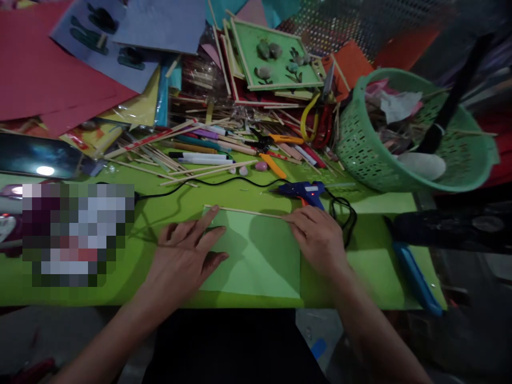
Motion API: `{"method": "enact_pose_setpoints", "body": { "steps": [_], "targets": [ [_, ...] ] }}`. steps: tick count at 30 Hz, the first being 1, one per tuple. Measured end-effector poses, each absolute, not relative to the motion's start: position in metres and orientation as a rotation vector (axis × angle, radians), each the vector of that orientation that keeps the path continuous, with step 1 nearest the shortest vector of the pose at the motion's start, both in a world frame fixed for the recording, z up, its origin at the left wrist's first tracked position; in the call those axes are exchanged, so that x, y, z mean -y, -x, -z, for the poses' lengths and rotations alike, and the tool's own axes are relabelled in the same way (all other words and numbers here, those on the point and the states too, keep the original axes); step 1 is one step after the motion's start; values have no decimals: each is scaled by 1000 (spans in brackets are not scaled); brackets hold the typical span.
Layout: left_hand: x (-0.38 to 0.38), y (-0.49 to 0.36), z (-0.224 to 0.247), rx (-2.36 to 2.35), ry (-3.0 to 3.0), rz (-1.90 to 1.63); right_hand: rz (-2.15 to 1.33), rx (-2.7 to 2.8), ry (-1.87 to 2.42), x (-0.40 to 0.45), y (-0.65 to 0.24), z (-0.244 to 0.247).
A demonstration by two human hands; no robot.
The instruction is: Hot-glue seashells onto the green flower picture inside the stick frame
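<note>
A pale green sheet of paper lies flat on the green tabletop in front of me. Along its far edge runs a thin wooden stick. My left hand rests over the sheet's left side with its fingers apart, one fingertip on the stick near its left end. At the other end, the fingers of my right hand are pinched together on the stick. Just beyond my right hand is a blue glue gun, its red light lit and its nozzle pointing left.
A green basket of scraps stands at the back right. Loose sticks, pens and orange-handled pliers clutter the back. A framed green picture with pebbles leans there. A phone lies left; a black cord crosses the table.
</note>
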State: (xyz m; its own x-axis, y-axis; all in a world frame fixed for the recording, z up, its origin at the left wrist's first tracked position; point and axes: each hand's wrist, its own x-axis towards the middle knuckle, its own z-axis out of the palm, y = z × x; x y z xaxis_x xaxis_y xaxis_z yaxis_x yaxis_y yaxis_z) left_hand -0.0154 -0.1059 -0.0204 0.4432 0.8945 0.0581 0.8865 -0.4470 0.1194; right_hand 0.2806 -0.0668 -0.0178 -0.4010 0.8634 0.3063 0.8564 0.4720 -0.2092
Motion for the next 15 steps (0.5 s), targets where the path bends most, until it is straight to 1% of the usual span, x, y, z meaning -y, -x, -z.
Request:
{"method": "enact_pose_setpoints", "body": {
  "steps": [6,15],
  "targets": [
    [106,16,18,-1616,-2596,-158,-29,2375,1416,66,-280,17],
    [105,18,23,-1636,-2572,-208,-92,2288,1516,65,-282,14]
  ]
}}
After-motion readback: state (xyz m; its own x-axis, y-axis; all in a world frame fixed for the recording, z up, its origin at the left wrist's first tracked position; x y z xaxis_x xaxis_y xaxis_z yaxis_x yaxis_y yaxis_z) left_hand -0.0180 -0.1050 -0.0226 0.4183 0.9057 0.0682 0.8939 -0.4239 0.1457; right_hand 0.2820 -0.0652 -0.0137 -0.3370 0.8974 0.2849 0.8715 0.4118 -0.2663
